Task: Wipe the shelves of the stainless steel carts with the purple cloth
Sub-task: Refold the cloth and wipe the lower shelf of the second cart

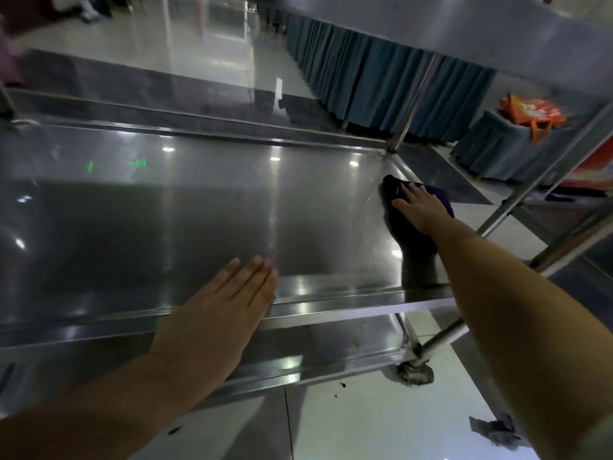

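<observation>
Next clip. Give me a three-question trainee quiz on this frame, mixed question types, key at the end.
1. True or false: the right hand presses the cloth flat with straight fingers.
2. Where on the middle shelf is the cloth? A) near-left corner B) centre C) far-right corner
3. What does the left hand rest on?

Key
1. True.
2. C.
3. The shelf's near rim, fingers straight, holding nothing.
</observation>
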A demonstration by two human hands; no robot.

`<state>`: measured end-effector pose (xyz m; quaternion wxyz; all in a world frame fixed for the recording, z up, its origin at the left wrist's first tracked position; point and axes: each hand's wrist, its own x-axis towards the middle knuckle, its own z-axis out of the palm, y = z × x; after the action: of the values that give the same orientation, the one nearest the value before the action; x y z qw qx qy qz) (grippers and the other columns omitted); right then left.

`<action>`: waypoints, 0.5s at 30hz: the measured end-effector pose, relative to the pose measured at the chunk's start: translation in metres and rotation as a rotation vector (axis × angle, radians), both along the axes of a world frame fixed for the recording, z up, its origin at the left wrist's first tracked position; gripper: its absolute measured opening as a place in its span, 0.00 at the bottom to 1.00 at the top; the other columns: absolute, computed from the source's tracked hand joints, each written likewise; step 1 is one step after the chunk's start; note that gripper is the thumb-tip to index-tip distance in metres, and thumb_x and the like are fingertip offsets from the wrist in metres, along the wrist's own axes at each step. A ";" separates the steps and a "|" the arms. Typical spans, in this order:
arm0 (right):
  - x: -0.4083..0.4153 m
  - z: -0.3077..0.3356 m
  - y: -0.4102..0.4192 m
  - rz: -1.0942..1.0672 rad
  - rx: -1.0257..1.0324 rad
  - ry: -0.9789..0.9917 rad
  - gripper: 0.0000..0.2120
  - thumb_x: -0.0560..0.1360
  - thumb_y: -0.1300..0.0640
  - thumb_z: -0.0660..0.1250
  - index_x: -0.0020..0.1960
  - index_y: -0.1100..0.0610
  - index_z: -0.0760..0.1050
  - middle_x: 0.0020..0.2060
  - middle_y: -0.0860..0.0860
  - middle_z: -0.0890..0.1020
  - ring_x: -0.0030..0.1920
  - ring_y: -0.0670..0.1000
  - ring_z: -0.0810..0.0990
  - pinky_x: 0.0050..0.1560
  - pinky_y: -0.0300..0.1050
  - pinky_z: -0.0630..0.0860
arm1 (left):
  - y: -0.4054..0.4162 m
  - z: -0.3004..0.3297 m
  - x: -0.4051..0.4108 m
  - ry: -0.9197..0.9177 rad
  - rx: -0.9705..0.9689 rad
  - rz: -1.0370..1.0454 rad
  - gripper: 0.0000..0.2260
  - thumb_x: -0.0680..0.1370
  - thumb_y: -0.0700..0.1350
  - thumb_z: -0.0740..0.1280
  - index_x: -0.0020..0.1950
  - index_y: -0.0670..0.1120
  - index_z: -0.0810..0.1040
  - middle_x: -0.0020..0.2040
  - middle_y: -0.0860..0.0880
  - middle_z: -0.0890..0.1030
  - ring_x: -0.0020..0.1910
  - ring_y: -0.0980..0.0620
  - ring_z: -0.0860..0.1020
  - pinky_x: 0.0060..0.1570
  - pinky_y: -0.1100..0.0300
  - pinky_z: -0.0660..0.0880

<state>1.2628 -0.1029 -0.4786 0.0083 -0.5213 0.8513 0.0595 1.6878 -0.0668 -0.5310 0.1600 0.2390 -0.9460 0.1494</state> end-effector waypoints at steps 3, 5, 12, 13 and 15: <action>0.008 -0.001 0.004 0.035 0.065 0.033 0.26 0.83 0.48 0.49 0.79 0.53 0.51 0.78 0.55 0.45 0.77 0.58 0.43 0.76 0.54 0.44 | 0.000 0.000 0.002 -0.025 -0.047 0.023 0.27 0.71 0.39 0.57 0.71 0.36 0.65 0.70 0.36 0.67 0.69 0.40 0.67 0.73 0.47 0.55; 0.031 -0.002 0.015 0.073 0.033 -0.023 0.26 0.83 0.48 0.49 0.79 0.54 0.51 0.78 0.55 0.46 0.77 0.56 0.43 0.75 0.50 0.43 | 0.000 0.002 0.004 -0.016 -0.048 0.019 0.27 0.71 0.39 0.55 0.69 0.35 0.68 0.69 0.36 0.69 0.68 0.39 0.69 0.71 0.45 0.61; 0.144 -0.010 0.077 0.513 0.073 -0.223 0.31 0.78 0.39 0.51 0.76 0.42 0.40 0.77 0.46 0.41 0.76 0.45 0.36 0.74 0.43 0.36 | 0.007 0.002 0.012 -0.069 -0.094 0.060 0.30 0.70 0.39 0.57 0.73 0.38 0.61 0.72 0.37 0.65 0.71 0.42 0.63 0.73 0.51 0.43; 0.154 -0.011 0.080 0.567 0.083 -0.235 0.32 0.76 0.37 0.49 0.75 0.40 0.39 0.77 0.44 0.40 0.76 0.44 0.35 0.73 0.42 0.35 | 0.007 -0.001 0.014 -0.075 -0.108 0.053 0.31 0.71 0.40 0.55 0.75 0.37 0.55 0.74 0.36 0.60 0.73 0.41 0.56 0.73 0.50 0.39; 0.162 -0.010 0.081 0.628 0.085 -0.255 0.31 0.74 0.35 0.47 0.73 0.37 0.38 0.76 0.41 0.41 0.75 0.42 0.35 0.72 0.41 0.34 | 0.006 -0.010 0.019 -0.113 -0.093 0.033 0.32 0.74 0.40 0.49 0.75 0.36 0.37 0.76 0.36 0.44 0.74 0.39 0.39 0.70 0.48 0.28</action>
<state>1.4251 -0.0218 -0.4889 0.1174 -0.7605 0.6380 0.0290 1.7071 -0.0610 -0.5411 0.1147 0.2379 -0.9416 0.2091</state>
